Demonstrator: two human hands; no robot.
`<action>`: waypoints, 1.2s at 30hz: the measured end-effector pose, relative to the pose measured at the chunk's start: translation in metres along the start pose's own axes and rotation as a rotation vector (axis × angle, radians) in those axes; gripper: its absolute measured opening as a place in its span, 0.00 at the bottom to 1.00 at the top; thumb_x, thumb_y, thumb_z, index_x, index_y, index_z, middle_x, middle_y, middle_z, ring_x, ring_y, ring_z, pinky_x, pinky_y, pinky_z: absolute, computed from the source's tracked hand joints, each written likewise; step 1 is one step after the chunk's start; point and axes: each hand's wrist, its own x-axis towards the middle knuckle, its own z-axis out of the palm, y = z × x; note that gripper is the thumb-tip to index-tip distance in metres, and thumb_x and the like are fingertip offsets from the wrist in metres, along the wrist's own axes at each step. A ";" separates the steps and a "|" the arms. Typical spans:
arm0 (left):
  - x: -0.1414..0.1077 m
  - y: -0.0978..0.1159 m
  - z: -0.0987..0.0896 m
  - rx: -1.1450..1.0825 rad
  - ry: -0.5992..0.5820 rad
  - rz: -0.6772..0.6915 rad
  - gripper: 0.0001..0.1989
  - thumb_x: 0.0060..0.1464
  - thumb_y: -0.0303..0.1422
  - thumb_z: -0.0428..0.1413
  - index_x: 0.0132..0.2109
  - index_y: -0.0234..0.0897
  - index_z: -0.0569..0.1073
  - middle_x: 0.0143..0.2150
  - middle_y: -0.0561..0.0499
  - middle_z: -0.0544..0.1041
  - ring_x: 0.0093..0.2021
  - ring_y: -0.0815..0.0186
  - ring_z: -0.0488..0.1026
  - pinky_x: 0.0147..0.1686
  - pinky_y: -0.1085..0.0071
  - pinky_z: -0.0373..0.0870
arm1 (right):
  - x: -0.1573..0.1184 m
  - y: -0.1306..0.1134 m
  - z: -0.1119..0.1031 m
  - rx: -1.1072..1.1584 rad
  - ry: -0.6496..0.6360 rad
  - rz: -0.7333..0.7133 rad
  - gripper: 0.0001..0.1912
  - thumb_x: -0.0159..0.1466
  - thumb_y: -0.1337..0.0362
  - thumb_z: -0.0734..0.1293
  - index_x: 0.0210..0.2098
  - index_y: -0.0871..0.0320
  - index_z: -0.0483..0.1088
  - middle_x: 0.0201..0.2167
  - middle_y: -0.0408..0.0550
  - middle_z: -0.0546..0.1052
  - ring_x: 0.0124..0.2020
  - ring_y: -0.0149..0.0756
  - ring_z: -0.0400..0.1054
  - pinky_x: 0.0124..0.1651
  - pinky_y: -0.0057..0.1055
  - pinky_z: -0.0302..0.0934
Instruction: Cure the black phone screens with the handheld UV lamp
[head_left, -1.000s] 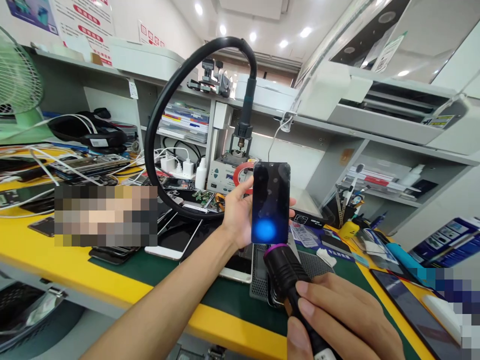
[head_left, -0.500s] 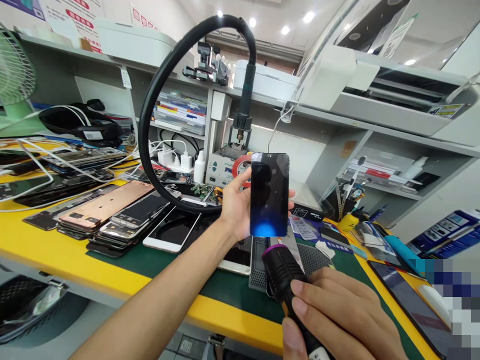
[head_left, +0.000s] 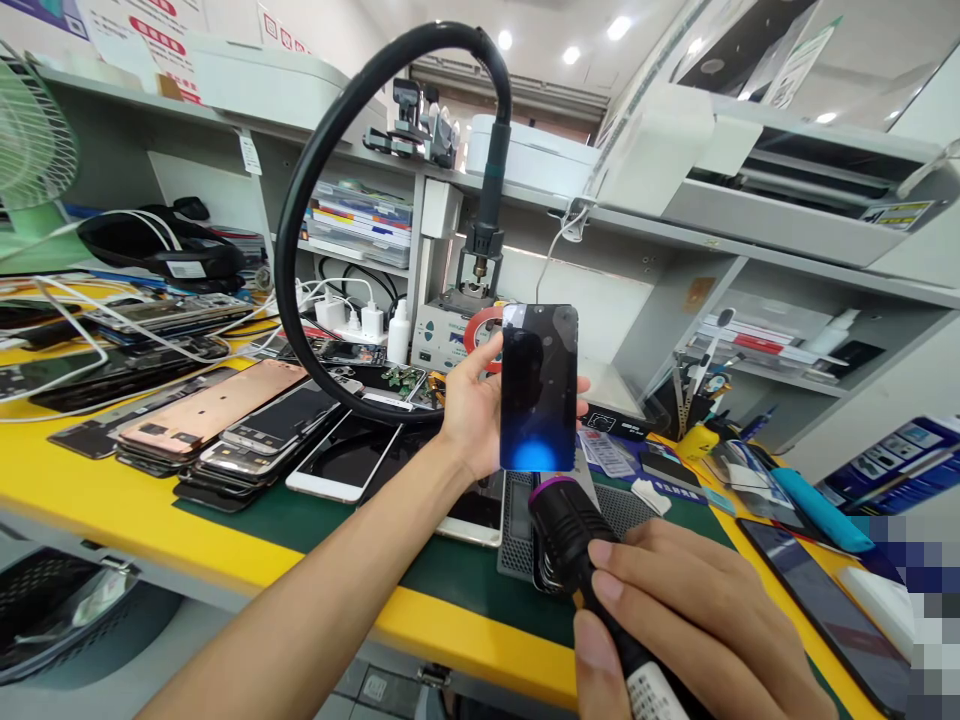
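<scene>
My left hand grips a black phone screen upright by its edges, thumb on the left side and fingertips showing at the right. Small light specks dot the glass, and a blue glow lights its lower end. In my right hand is a black flashlight with a purple ring at its head. It points up at the screen's bottom, a short gap away. Beneath and behind lie a grey perforated pad and a white-framed phone on the green mat.
Stacked phone parts cover the left of the yellow bench. A thick black hose arches over from a soldering-type station. At right lie a dark tablet-like panel and a blue roll. A bin stands lower left.
The flashlight in my right hand has shifted slightly right, showing more of its white label. The blue glow on the screen looks a little brighter. My left hand stays nearly still.
</scene>
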 end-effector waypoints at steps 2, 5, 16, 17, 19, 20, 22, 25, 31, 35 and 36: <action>0.000 0.000 0.001 -0.006 0.006 -0.002 0.32 0.61 0.53 0.46 0.49 0.27 0.77 0.44 0.34 0.81 0.39 0.51 0.79 0.44 0.56 0.73 | -0.002 -0.001 0.003 0.014 0.000 0.015 0.07 0.58 0.71 0.72 0.37 0.59 0.76 0.38 0.42 0.80 0.38 0.29 0.74 0.50 0.33 0.71; 0.001 0.000 0.001 -0.001 0.025 0.009 0.32 0.61 0.53 0.46 0.49 0.26 0.77 0.44 0.34 0.81 0.39 0.51 0.79 0.44 0.56 0.73 | -0.001 0.003 0.006 -0.004 0.010 -0.027 0.07 0.58 0.71 0.72 0.37 0.60 0.75 0.38 0.43 0.79 0.38 0.29 0.75 0.48 0.32 0.71; 0.001 -0.004 0.009 0.059 0.117 -0.036 0.35 0.64 0.54 0.45 0.55 0.24 0.76 0.47 0.31 0.81 0.42 0.49 0.80 0.50 0.54 0.73 | 0.016 0.026 0.018 -0.108 0.255 -0.044 0.10 0.57 0.71 0.73 0.39 0.62 0.74 0.37 0.49 0.79 0.38 0.33 0.77 0.40 0.29 0.73; 0.001 -0.004 0.010 0.062 0.124 -0.039 0.36 0.64 0.54 0.44 0.55 0.24 0.76 0.47 0.31 0.80 0.42 0.50 0.80 0.49 0.54 0.73 | 0.017 0.026 0.019 -0.111 0.252 -0.047 0.10 0.57 0.71 0.74 0.39 0.63 0.74 0.38 0.51 0.79 0.39 0.33 0.77 0.40 0.28 0.73; 0.000 -0.005 0.011 0.053 0.129 -0.035 0.35 0.64 0.53 0.45 0.55 0.24 0.76 0.47 0.31 0.81 0.43 0.50 0.80 0.50 0.55 0.73 | 0.017 0.026 0.020 -0.118 0.256 -0.056 0.11 0.56 0.72 0.74 0.39 0.64 0.73 0.40 0.52 0.79 0.40 0.34 0.77 0.42 0.29 0.73; 0.000 -0.005 0.011 0.047 0.132 -0.028 0.33 0.64 0.52 0.46 0.54 0.25 0.77 0.47 0.33 0.81 0.45 0.49 0.80 0.50 0.55 0.74 | 0.018 0.026 0.020 -0.125 0.266 -0.053 0.12 0.56 0.72 0.74 0.40 0.64 0.73 0.40 0.53 0.79 0.40 0.34 0.77 0.42 0.29 0.73; 0.000 -0.006 0.011 0.036 0.141 -0.016 0.30 0.64 0.51 0.48 0.52 0.28 0.78 0.46 0.36 0.82 0.46 0.49 0.80 0.51 0.55 0.74 | 0.018 0.028 0.021 -0.140 0.305 -0.024 0.14 0.55 0.73 0.75 0.41 0.64 0.73 0.42 0.54 0.78 0.41 0.36 0.76 0.44 0.31 0.73; 0.001 -0.006 0.011 0.044 0.172 -0.013 0.27 0.65 0.50 0.50 0.49 0.29 0.80 0.43 0.38 0.82 0.44 0.51 0.80 0.50 0.56 0.75 | 0.020 0.035 0.021 -0.161 0.358 0.051 0.16 0.55 0.73 0.76 0.42 0.63 0.73 0.43 0.53 0.78 0.42 0.37 0.76 0.49 0.34 0.72; 0.001 -0.005 0.015 0.207 0.246 -0.006 0.32 0.66 0.53 0.46 0.47 0.27 0.79 0.45 0.34 0.81 0.40 0.52 0.81 0.44 0.55 0.78 | 0.025 0.058 0.021 -0.169 0.435 0.195 0.13 0.59 0.70 0.74 0.42 0.59 0.71 0.41 0.49 0.77 0.44 0.34 0.74 0.51 0.33 0.70; 0.002 -0.006 0.013 0.381 0.289 0.045 0.29 0.64 0.54 0.51 0.48 0.30 0.80 0.44 0.37 0.81 0.40 0.56 0.81 0.43 0.60 0.80 | 0.025 0.070 0.020 -0.154 0.420 0.268 0.08 0.61 0.66 0.72 0.40 0.57 0.71 0.40 0.48 0.77 0.42 0.34 0.74 0.48 0.34 0.72; 0.002 -0.007 0.012 0.426 0.317 0.051 0.28 0.63 0.54 0.52 0.48 0.31 0.79 0.45 0.38 0.81 0.39 0.56 0.81 0.42 0.60 0.80 | 0.024 0.072 0.020 -0.155 0.417 0.284 0.08 0.62 0.65 0.72 0.39 0.57 0.71 0.40 0.48 0.77 0.41 0.34 0.74 0.47 0.34 0.72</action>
